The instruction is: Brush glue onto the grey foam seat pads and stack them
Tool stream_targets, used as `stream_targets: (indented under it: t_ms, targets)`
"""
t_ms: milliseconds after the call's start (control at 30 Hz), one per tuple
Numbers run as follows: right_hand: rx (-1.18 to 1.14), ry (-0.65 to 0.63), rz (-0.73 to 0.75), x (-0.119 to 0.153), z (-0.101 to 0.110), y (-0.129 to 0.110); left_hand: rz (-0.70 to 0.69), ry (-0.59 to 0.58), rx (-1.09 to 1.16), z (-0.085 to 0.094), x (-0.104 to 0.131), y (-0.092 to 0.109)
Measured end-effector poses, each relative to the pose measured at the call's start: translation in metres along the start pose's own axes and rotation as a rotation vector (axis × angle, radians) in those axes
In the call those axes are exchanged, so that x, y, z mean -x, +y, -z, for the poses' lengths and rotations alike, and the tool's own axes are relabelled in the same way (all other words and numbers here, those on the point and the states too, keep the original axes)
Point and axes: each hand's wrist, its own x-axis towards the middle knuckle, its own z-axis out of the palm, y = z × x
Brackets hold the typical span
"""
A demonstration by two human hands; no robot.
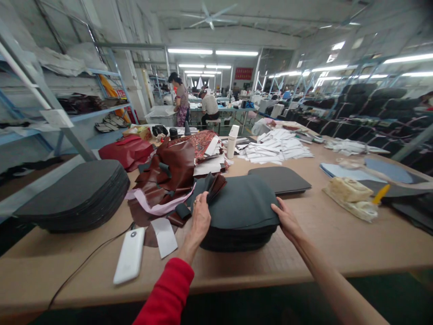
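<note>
At opposite edges of a stack of dark sheets (241,203), seemingly longest from grip to grip and about equally near both, with left grip (202,216) curled beside folded brown pieces (218,184), right grip (287,217) bent, any pinching impossible to tell.

Head-worn camera: faces forward and down, close over table (318,214).
</note>
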Motion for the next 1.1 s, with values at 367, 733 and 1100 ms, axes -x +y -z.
stream_targets:
  t_ms: [367,733,1100]
  targets:
    - [-0.123,0.07,-0.072,0.006,-0.003,-0.016,0.293,0.051,0.204,0.008,-0.033,-0.022]
    - [-0.187,0.11,-0.165,0.002,0.001,-0.023,0.354,-0.017,0.057,0.015,-0.033,-0.018]
    - [-0.055,0.152,0.004,0.017,0.009,-0.033,0.258,-0.136,0.181,0.013,-0.025,-0.021]
